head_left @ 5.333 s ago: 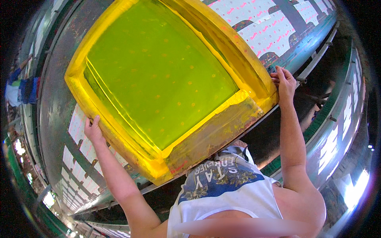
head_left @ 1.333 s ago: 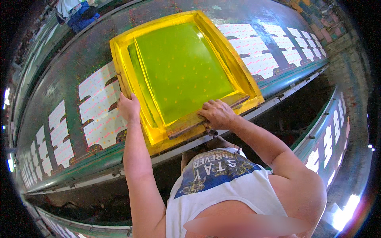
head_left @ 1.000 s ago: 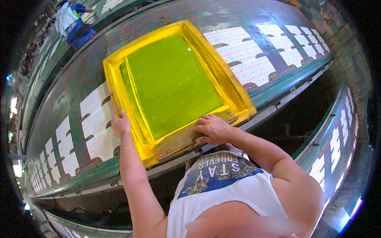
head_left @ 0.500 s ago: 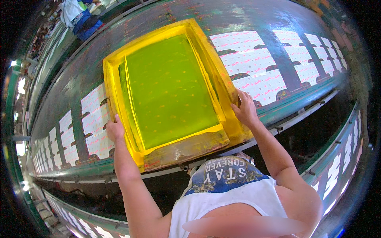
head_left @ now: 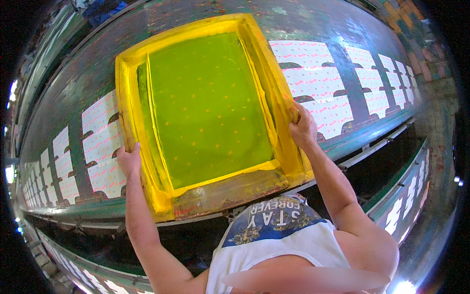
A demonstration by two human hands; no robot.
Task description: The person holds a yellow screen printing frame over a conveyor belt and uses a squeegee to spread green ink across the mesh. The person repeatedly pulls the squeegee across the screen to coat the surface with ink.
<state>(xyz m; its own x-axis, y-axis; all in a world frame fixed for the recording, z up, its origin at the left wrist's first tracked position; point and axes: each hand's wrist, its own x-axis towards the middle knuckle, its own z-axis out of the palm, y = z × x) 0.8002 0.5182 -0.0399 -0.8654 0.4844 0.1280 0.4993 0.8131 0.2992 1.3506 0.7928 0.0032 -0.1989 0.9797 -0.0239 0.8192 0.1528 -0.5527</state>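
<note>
A big yellow screen frame (head_left: 223, 22) with a green mesh (head_left: 205, 108) lies over the long dark printing table (head_left: 73, 110), its near side a worn, stained bar. My left hand (head_left: 129, 154) grips the frame's left side near its lower corner. My right hand (head_left: 301, 125) is closed on the right side, a little higher up. White printed pieces (head_left: 313, 115) lie in rows on the table to both sides of the frame, some partly hidden beside it.
A railed metal edge (head_left: 377, 139) runs along the table's near side, with a dark gap below. Another table (head_left: 406, 191) with white pieces stands at the lower right. A co-worker's blue-clothed body (head_left: 100, 12) shows at the top left, beyond the far edge.
My right hand has moved from the near bar up to the frame's right side. My left hand stays on the left side. The frame sits slightly farther left and higher in view.
</note>
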